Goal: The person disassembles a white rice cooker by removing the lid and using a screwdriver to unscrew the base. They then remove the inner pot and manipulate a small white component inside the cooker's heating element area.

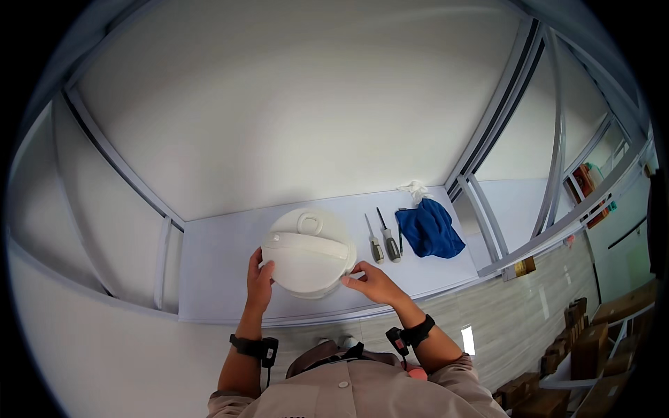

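A round white appliance (306,258) with a domed lid and a ring-shaped raised part sits on the pale worktop. My left hand (261,279) grips its left rim, thumb on top. My right hand (369,282) holds the lower right edge with thumb and fingers. Right of the appliance lie a smaller screwdriver (376,249), a larger screwdriver (389,244) and a thin dark tool (401,240). A blue cloth (431,230) lies beside them, with a crumpled white tissue (417,191) behind it.
The worktop (216,272) has a white back wall (293,104) and metal framing (498,104) on both sides. Cardboard boxes (592,345) stand on racking at the lower right, beside a tiled floor (516,327). Shelved items (585,188) show beyond the right frame.
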